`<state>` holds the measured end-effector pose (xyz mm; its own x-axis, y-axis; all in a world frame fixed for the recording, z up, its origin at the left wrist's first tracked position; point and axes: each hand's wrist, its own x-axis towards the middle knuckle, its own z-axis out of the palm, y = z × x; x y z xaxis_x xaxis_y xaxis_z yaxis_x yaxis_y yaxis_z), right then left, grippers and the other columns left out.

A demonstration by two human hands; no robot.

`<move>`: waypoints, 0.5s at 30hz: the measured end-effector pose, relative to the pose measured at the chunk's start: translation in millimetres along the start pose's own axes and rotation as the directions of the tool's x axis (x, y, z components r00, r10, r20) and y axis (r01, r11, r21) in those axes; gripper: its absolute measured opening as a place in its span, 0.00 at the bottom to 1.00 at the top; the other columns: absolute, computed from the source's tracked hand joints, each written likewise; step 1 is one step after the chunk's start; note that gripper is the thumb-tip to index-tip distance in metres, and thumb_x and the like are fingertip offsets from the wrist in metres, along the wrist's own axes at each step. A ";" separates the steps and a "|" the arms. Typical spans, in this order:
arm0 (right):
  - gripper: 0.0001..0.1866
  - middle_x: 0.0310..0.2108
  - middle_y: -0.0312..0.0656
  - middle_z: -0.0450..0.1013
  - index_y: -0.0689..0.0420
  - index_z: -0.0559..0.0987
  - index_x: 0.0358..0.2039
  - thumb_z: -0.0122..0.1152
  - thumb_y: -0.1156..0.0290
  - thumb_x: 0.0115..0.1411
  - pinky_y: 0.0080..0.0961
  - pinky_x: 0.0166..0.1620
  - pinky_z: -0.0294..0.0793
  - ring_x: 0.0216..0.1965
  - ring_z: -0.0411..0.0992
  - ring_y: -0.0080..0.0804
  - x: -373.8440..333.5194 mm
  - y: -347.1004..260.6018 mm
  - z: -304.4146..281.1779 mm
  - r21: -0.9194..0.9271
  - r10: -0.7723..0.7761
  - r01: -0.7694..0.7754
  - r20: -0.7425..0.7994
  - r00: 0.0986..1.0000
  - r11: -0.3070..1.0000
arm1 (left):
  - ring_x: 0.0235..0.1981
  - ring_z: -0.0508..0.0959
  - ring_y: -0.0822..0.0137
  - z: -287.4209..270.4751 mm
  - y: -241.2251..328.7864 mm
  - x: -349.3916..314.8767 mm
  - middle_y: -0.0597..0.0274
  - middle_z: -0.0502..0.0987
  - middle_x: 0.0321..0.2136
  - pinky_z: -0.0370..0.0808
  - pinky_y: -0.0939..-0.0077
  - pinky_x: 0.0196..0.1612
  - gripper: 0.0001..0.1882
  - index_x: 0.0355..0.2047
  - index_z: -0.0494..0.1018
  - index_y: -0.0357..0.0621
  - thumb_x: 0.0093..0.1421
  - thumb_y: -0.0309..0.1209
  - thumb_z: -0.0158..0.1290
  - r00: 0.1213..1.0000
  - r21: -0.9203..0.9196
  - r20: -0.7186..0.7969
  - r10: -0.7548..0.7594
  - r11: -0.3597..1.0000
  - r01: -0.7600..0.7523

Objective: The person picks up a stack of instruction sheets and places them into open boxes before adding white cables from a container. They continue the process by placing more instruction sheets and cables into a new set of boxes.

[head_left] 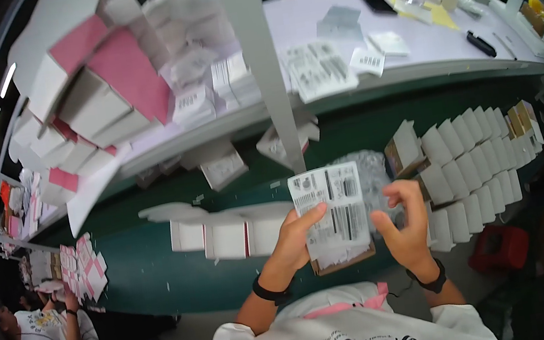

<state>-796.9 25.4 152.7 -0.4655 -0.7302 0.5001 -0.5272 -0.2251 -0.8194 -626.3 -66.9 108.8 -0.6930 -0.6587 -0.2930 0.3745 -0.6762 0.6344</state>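
Observation:
My left hand (294,238) grips a flat white packet (329,207) printed in black, its thumb lying across the front. Beside the packet's right edge, my right hand (404,222) is empty, with thumb and forefinger apart and the other fingers curled. Below the packet sits a small brown box (345,262) holding white pieces of paper, partly covered by it. Crumpled clear plastic (374,172) lies behind the packet and my right hand.
Open white boxes (226,239) line the green bench on the left. Rows of upright white boxes (471,161) stand at right. A metal post (259,59) rises before a shelf with label stacks (316,68) and pink-white boxes (98,90). Another person (53,329) works at far left.

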 end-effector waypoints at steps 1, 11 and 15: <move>0.06 0.28 0.34 0.72 0.61 0.76 0.32 0.63 0.75 0.54 0.22 0.35 0.68 0.29 0.69 0.23 -10.8 3.1 1.8 -0.013 0.042 -0.042 0.027 0.999 0.999 | 0.48 0.76 0.65 -7.8 -9.4 -13.4 0.56 0.74 0.48 0.74 0.69 0.50 0.19 0.53 0.66 0.38 0.64 0.32 0.49 0.999 -0.002 -0.038 -0.039 0.999 0.039; 0.13 0.16 0.26 0.62 0.63 0.74 0.24 0.57 0.68 0.63 0.14 0.23 0.55 0.20 0.53 0.11 -121.5 51.7 83.1 0.054 0.548 -0.749 0.647 0.530 0.660 | 0.41 0.79 0.65 -108.3 -40.8 -114.0 0.56 0.76 0.44 0.77 0.72 0.44 0.17 0.50 0.68 0.34 0.63 0.31 0.50 0.926 -0.150 -0.331 -0.184 0.979 0.141; 0.14 0.17 0.26 0.63 0.63 0.76 0.27 0.55 0.65 0.63 0.14 0.23 0.55 0.20 0.55 0.11 -166.6 55.3 114.5 0.006 0.608 -0.802 0.649 0.458 0.597 | 0.40 0.79 0.66 -171.6 -41.7 -149.8 0.55 0.77 0.43 0.77 0.72 0.44 0.17 0.49 0.69 0.34 0.63 0.31 0.50 0.893 -0.180 -0.410 -0.187 0.976 0.121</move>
<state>-667.1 60.7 -8.0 -0.0726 -0.8896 -0.4509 0.0626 0.4472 -0.8923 -432.4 3.3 3.6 -0.4361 -0.5972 -0.6731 0.3922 -0.7994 0.4551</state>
